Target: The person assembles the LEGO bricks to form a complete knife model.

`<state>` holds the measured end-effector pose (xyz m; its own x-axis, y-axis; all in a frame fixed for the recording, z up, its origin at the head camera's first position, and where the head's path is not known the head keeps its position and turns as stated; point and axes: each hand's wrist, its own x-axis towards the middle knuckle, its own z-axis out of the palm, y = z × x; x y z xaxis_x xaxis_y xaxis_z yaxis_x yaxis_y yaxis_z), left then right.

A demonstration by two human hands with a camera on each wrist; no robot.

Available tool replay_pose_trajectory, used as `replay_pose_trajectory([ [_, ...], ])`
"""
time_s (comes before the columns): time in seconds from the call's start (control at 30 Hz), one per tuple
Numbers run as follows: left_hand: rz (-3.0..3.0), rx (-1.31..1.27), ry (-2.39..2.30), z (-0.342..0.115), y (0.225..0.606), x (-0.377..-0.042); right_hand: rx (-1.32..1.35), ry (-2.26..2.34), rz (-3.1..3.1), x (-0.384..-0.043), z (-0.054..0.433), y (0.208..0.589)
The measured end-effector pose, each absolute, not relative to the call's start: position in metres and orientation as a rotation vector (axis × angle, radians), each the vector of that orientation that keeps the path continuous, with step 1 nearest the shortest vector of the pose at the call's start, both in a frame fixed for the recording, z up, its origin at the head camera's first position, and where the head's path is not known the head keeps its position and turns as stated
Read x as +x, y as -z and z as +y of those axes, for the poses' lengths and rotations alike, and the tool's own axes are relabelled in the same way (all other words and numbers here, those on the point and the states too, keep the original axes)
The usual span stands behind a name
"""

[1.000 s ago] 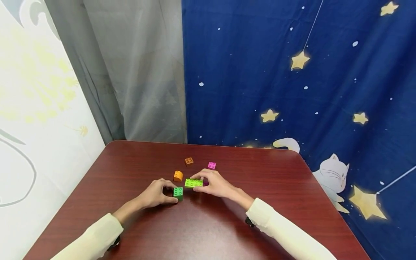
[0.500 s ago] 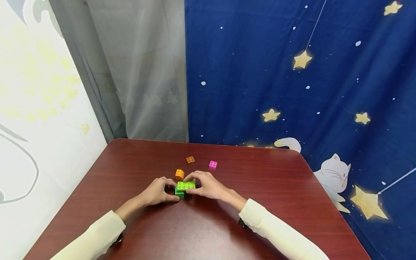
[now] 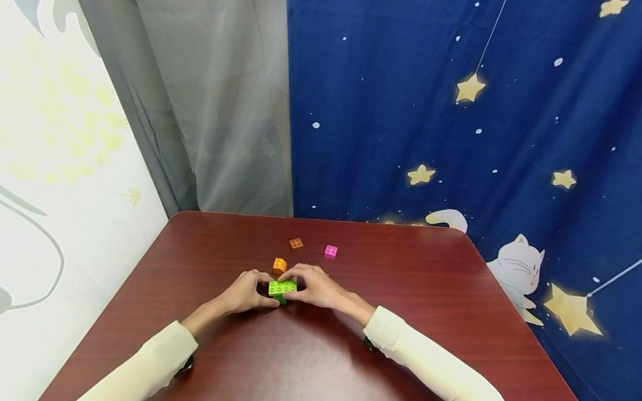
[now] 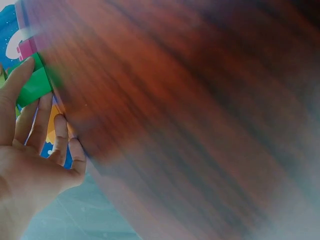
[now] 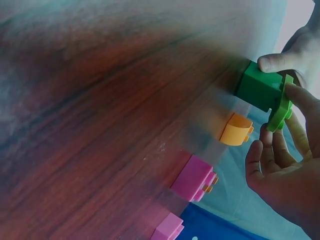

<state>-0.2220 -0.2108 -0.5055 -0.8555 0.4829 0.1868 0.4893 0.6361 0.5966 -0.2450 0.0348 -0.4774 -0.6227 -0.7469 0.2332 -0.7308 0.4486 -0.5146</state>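
Observation:
A lime-green plate brick with two rows of studs [image 3: 282, 287] lies on top of a taller green brick [image 5: 259, 87] on the table. With thumb and fingers, my left hand [image 3: 248, 292] holds the green brick from the left. From the right, my right hand [image 3: 316, 287] pinches the lime brick, thumb on the near side and fingertips on the far side. The right wrist view shows the lime brick overhanging the green one and slightly tilted; whether the studs are fully joined I cannot tell.
Just behind the hands stands an orange curved brick [image 3: 279, 266]. Farther back are a brown brick [image 3: 296, 245] and a pink brick [image 3: 330, 252]. A magenta brick [image 5: 194, 177], hidden by my right hand in the head view, stands on the dark red table [image 3: 401, 289].
My right hand has carried the lime brick leftward from beside the green brick onto its top. The left hand stays at the green brick.

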Motion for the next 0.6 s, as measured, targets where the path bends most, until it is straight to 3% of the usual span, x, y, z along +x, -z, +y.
replay_pose_trajectory([
  [0.6, -2.863, -0.795, 1.025, -0.2113, 0.5060, -0.2245, -1.425, 0.917, 2.661, -0.2476, 0.0278, 0.4810],
])
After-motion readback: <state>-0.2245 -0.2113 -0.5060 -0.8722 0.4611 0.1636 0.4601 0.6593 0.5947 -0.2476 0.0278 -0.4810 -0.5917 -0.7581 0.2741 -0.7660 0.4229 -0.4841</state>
